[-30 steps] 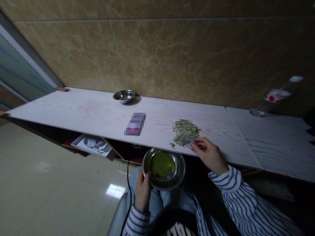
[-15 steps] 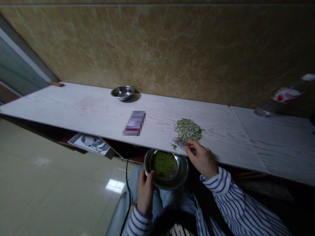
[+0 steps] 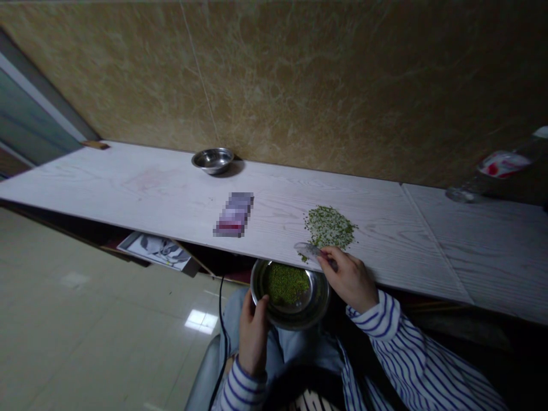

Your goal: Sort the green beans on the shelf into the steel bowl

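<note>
My left hand (image 3: 253, 328) grips the left rim of a steel bowl (image 3: 319, 311), thumb over the edge. Green mung beans (image 3: 286, 285) cover part of the bowl's bottom. The bowl is held over the lap, just below the counter's front edge. In my right hand (image 3: 349, 278) is a translucent spoon (image 3: 307, 249), its head pointing left, low over the counter near the edge. A few loose beans (image 3: 303, 258) lie beside the spoon's head. Behind it a thin pile of green beans mixed with white grains (image 3: 329, 227) is spread on the counter.
On the white wood-grain counter (image 3: 265, 240) are a small steel bowl (image 3: 213, 161) by the wall and a blurred-out flat object (image 3: 234, 214). A clear plastic bottle (image 3: 492, 171) with a red-and-white label stands at right. Below the counter an open drawer or box (image 3: 156, 251) juts out.
My right hand has shifted slightly left and down with the spoon, toward the counter's front edge. My left hand and the bowl stay almost in place.
</note>
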Available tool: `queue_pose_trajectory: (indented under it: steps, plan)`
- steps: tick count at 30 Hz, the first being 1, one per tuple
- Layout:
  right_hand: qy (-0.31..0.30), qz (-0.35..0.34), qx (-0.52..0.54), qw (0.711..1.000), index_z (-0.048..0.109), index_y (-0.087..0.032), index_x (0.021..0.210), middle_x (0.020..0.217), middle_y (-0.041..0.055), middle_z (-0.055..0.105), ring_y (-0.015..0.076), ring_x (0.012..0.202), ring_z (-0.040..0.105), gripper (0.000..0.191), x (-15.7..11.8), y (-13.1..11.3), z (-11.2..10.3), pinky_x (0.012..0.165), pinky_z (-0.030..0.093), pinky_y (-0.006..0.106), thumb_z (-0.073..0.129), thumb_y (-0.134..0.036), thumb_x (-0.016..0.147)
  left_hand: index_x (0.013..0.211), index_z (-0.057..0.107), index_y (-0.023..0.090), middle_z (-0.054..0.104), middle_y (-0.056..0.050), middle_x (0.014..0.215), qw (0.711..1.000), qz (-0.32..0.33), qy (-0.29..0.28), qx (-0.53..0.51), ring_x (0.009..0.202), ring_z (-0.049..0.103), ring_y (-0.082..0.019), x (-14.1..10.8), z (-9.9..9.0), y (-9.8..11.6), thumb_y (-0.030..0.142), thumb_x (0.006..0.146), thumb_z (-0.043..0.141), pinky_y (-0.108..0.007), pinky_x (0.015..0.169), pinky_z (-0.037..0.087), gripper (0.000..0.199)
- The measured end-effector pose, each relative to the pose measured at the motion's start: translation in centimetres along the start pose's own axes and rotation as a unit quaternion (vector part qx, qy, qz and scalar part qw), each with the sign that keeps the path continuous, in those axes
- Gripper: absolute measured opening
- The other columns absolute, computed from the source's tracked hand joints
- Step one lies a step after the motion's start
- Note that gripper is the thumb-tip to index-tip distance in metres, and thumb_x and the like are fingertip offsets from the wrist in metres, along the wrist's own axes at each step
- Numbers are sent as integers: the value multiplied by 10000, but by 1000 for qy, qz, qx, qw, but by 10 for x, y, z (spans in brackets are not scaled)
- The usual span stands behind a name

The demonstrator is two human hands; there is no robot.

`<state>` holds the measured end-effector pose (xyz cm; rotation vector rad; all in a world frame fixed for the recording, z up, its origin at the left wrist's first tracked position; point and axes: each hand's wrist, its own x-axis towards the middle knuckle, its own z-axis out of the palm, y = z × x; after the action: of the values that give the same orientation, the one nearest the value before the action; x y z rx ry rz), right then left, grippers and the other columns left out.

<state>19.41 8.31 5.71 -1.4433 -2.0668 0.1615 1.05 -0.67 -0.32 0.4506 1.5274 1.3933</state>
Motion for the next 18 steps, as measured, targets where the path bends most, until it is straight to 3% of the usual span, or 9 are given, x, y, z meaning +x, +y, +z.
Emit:
queue_pose_trajectory:
  steps: [3, 11, 18]
  plan:
    - [-10, -12, 7, 1000, 592, -221, 949, 855, 55, 711, 195, 765, 676, 140, -1, 0, 1, 696, 529, 316, 490, -268, 865, 1178, 576, 208, 657, -51, 1006, 999, -12, -27, -24, 922, 601, -188, 0, 1, 0, 357, 739, 597, -304, 804, 484, 463]
    - [-26, -33, 10, 999, 594, -225, 945, 855, 51, 706, 192, 772, 665, 138, -3, -2, -1, 709, 524, 327, 480, -266, 879, 1222, 530, 196, 625, -67, 1095, 998, -25, -35, -38, 1020, 570, -199, -1, 1, -1, 360, 759, 589, -306, 854, 468, 495]
    - [-52, -50, 6, 997, 600, -228, 945, 844, 40, 704, 191, 779, 652, 134, -9, -5, -7, 723, 509, 320, 486, -252, 880, 1247, 513, 223, 623, -65, 1094, 998, -41, -37, -41, 980, 586, -212, -3, 3, 1, 387, 739, 602, -298, 738, 514, 541]
